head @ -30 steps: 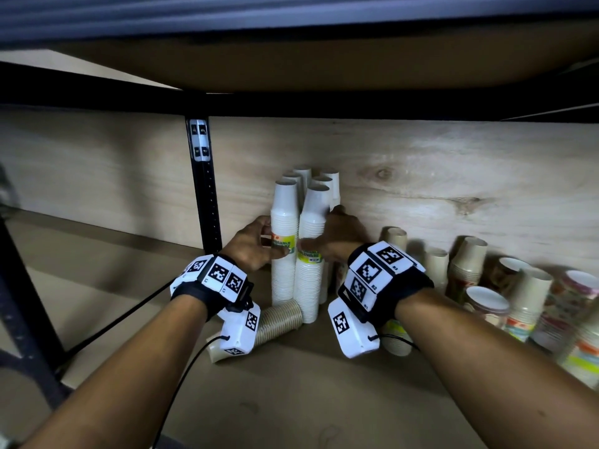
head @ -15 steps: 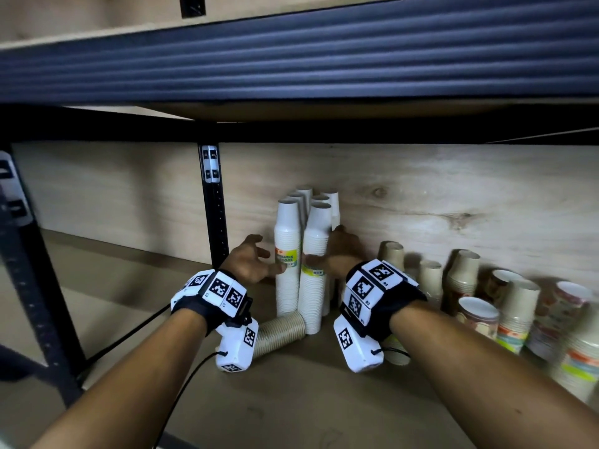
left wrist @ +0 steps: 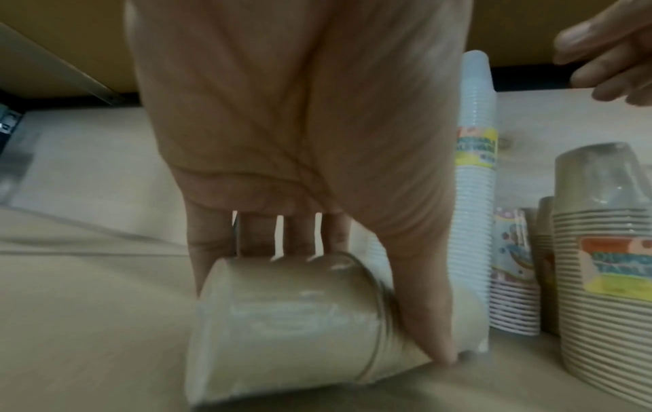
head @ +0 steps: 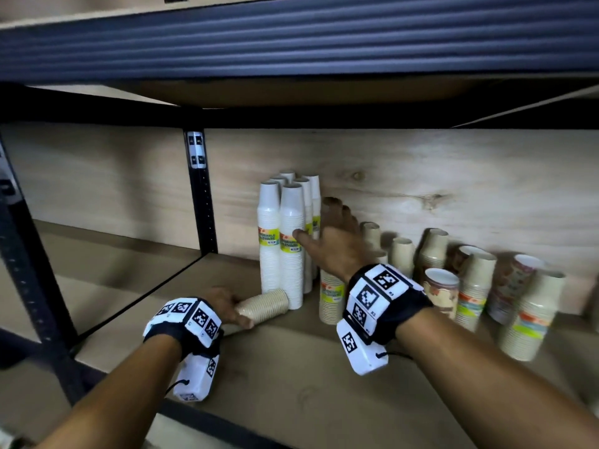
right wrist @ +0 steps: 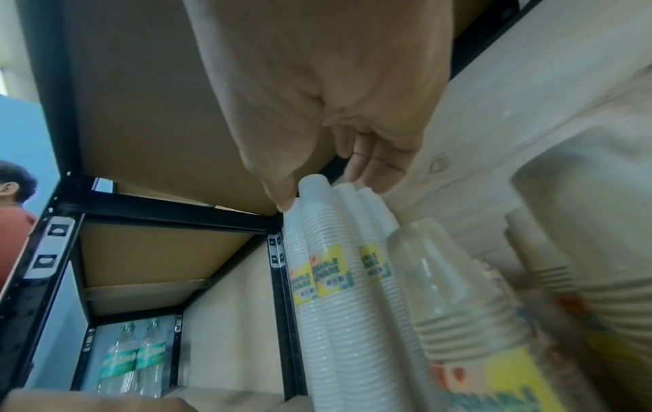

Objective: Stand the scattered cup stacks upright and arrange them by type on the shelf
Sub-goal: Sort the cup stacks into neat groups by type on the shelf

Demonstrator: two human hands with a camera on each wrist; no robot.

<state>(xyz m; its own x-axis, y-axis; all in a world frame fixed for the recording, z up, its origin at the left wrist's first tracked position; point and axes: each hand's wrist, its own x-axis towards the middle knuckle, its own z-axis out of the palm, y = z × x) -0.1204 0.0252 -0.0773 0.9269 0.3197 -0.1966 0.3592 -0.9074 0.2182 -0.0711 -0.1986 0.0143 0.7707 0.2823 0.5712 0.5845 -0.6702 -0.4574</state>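
Several tall white cup stacks (head: 290,241) stand upright together against the back panel. My right hand (head: 330,234) is at their right side with fingers straight, and its thumb (right wrist: 285,200) touches the front stack. In front of them a tan cup stack (head: 264,306) lies on its side on the shelf board (head: 291,384). My left hand (head: 227,304) grips its narrow end, with fingers curled over the tan stack (left wrist: 300,320) and the thumb on the near side. Brown stacks (head: 432,251) and printed stacks (head: 442,291) stand to the right.
A black upright post (head: 202,202) stands left of the white stacks. The upper shelf's dark beam (head: 291,37) hangs low overhead. More labelled stacks (head: 525,315) crowd the right end. Water bottles (right wrist: 120,359) sit on a neighbouring shelf, where a person is partly visible.
My left hand left the white stacks, dropped to the lying tan stack and took hold of it. My right hand stayed by the white stacks, its fingers now straighter.
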